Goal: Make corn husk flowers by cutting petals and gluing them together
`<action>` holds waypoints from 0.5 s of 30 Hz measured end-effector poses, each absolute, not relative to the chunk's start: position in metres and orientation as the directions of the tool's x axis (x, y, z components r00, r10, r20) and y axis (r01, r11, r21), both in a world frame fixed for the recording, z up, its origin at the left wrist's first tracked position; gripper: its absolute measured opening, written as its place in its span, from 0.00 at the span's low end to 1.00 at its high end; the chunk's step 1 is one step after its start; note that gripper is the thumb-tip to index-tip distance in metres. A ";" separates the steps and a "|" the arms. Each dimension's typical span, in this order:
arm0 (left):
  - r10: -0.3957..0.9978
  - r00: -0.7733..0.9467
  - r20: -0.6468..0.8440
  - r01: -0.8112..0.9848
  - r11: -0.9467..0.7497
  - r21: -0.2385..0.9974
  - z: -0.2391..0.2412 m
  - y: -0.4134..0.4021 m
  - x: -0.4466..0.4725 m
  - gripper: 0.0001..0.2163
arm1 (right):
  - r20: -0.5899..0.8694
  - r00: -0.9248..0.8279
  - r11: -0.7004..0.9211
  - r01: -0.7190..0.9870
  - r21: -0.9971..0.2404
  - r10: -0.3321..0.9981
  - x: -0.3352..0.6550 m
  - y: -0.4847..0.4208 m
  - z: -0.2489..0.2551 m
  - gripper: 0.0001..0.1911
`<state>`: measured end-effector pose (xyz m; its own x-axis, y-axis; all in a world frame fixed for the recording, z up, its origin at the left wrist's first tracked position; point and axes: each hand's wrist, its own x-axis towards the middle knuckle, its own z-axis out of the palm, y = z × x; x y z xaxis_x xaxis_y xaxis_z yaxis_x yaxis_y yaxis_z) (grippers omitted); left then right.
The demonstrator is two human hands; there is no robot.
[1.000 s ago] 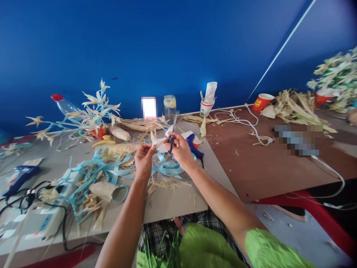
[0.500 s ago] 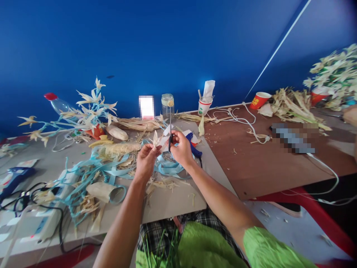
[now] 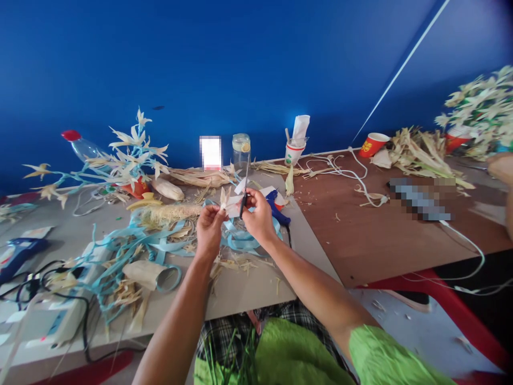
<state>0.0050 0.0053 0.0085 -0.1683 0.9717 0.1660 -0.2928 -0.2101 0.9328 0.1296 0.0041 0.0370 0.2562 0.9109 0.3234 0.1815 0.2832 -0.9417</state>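
Nearest, in the lap, lie dark plaid cloth (image 3: pixel 236 326) and a green garment (image 3: pixel 296 353), with husk trimmings (image 3: pixel 238 263) scattered on the tabletop (image 3: pixel 248 299) beyond, at twelve o'clock from the seat. At ten o'clock a pale tube (image 3: pixel 146 274) rests on its side among light-blue strips, and a power strip (image 3: pixel 66 315) sits between nine and ten.

Past the trimmings, just left of twelve o'clock, the left hand (image 3: pixel 210 227) is nearly closed, thumb and fingertips pinching a pale husk piece (image 3: pixel 224 198) whose points stick up above the grip. Just right of twelve, the right hand (image 3: pixel 258 214) is curled around the dark handles of scissors (image 3: pixel 242 205); their blades point up and away, just beside the husk piece. Whether the white material between the hands is held or lies behind them, I cannot tell.

Pale-blue ribbon (image 3: pixel 245 243) loops beneath the hands, and a blue glue gun (image 3: pixel 276 207) lies just beyond the right wrist, slightly past twelve. Farther out, a husk-flower arrangement (image 3: pixel 134 152) stands at eleven, a glass jar (image 3: pixel 241 151) at twelve, a red cup (image 3: pixel 373 145) leans at one, and another person's hand (image 3: pixel 503 168) shows at two. A blue wall (image 3: pixel 256 69) closes the view.
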 end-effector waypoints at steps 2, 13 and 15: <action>0.955 -0.228 0.188 -0.257 -0.246 0.935 0.008 0.007 0.004 0.11 | 0.306 0.241 0.270 0.170 -0.948 0.921 0.128 0.004 0.036 0.20; 0.983 -0.155 0.097 -0.375 -0.149 0.915 0.018 0.003 0.001 0.13 | 0.292 0.227 0.249 0.200 -0.948 0.929 0.129 0.006 0.034 0.20; 0.988 -0.129 0.089 -0.400 -0.134 0.907 0.019 0.001 0.003 0.13 | 0.315 0.249 0.256 0.242 -0.936 0.916 0.131 0.006 0.034 0.19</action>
<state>0.0026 0.0014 0.0190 -0.1293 0.9876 0.0890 -0.4002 -0.1341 0.9065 0.1306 0.0062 0.0344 0.2487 0.9159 0.3151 0.2421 0.2562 -0.9358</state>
